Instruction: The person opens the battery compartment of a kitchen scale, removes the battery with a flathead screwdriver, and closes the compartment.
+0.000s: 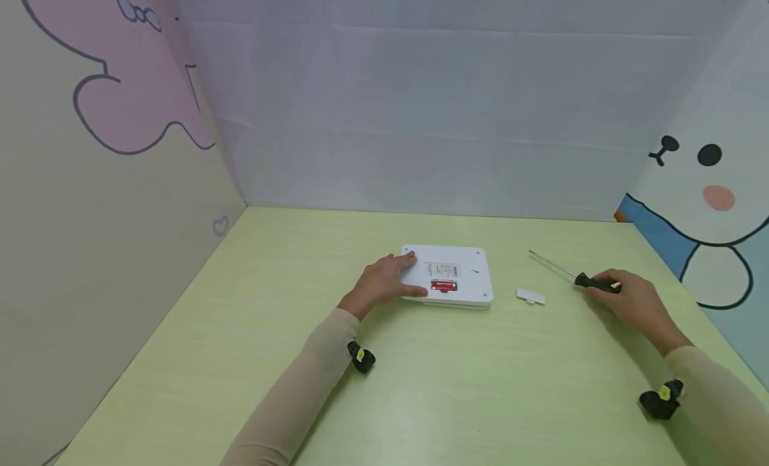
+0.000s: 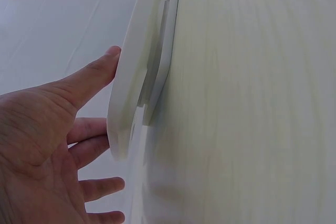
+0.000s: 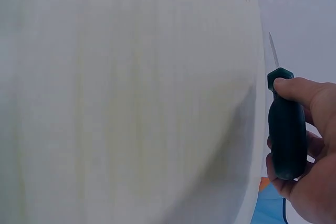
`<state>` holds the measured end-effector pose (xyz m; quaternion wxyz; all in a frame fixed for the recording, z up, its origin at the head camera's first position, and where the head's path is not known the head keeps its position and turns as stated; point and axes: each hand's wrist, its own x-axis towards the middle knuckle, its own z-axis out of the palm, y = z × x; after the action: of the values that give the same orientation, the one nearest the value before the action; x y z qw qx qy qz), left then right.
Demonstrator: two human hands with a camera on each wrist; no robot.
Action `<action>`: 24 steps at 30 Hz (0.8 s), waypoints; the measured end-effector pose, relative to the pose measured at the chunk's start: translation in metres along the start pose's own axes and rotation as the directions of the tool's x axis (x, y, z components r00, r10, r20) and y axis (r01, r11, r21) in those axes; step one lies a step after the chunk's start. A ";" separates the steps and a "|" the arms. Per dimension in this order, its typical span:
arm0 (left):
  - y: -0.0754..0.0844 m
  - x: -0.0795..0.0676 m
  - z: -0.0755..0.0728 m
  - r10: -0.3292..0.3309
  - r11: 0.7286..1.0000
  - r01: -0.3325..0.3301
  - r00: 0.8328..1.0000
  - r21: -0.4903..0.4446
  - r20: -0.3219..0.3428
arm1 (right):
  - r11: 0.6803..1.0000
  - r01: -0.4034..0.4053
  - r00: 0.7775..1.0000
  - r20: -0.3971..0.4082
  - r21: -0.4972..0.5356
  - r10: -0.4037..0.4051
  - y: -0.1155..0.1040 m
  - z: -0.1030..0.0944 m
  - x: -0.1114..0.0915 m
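A flat white device (image 1: 459, 256) with rounded corners lies on the table, its printed label and an uncovered compartment holding red batteries (image 1: 444, 286) facing up. My left hand (image 1: 387, 279) rests on its left side with fingers spread, thumb and fingertips touching the casing. In the left wrist view, the device's edge (image 2: 131, 72) shows two layers, with the left hand (image 2: 47, 145) beside it. My right hand (image 1: 631, 299) grips a screwdriver (image 1: 591, 283) by its dark handle, its shaft pointing away to the left. The right wrist view shows the thumb along the handle (image 3: 287, 129).
Between the device and the screwdriver lies a small white battery cover (image 1: 531, 296) with a tab. The pale green table (image 1: 456, 392) meets a plain wall sheet (image 1: 420, 119) at the back. Cartoon-printed panels stand at the left and right.
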<state>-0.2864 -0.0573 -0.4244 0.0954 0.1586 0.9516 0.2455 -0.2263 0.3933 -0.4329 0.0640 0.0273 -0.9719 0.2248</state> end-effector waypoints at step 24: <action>0.001 -0.003 -0.002 0.001 1.000 -0.001 1.000 0.011 0.001 | 0.957 0.291 0.954 0.076 -0.009 -0.290 -0.136 -0.049 0.027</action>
<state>-0.2836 -0.0579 -0.4220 0.0951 0.1599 0.9527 0.2404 -0.2367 0.2923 -0.3267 0.0608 0.1774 -0.9612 0.2022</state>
